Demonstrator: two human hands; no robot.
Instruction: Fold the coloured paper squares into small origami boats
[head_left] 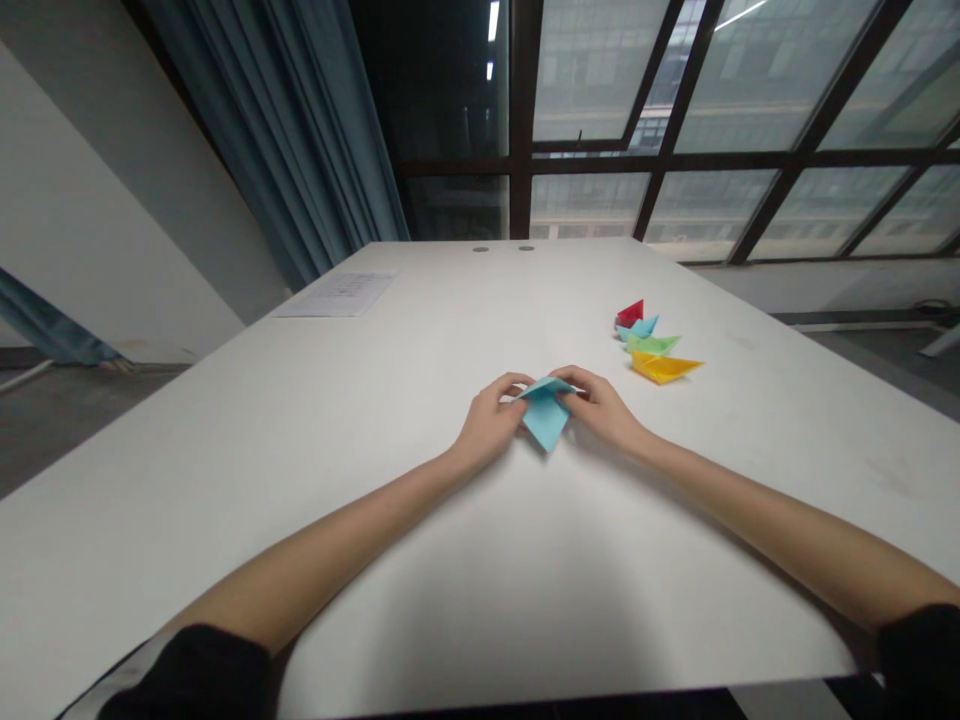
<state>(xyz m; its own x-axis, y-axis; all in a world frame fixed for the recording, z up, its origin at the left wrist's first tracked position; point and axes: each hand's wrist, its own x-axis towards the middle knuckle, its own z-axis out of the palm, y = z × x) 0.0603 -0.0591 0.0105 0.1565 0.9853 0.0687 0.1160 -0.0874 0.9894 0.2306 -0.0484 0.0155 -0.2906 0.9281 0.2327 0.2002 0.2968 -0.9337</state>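
Note:
A piece of folded light-blue paper point(546, 420) is held just over the table, its lower corner pointing toward me. My left hand point(493, 415) pinches its left corner, with the thumb on the near side. At the right corner, my right hand point(598, 405) grips the paper between thumb and fingers. The top edge of the paper is folded over into a flap. Some of my fingers are hidden behind the sheet. To the right of my hands stand folded paper boats: yellow point(663, 367), green point(651, 344), blue point(638, 328) and red point(631, 313).
The white table point(420, 350) stretches away toward a dark-framed window point(592, 160). A printed sheet point(337, 295) lies at its far left edge. Two round grey discs sit near the back edge. A blue curtain point(292, 120) hangs beyond the left side.

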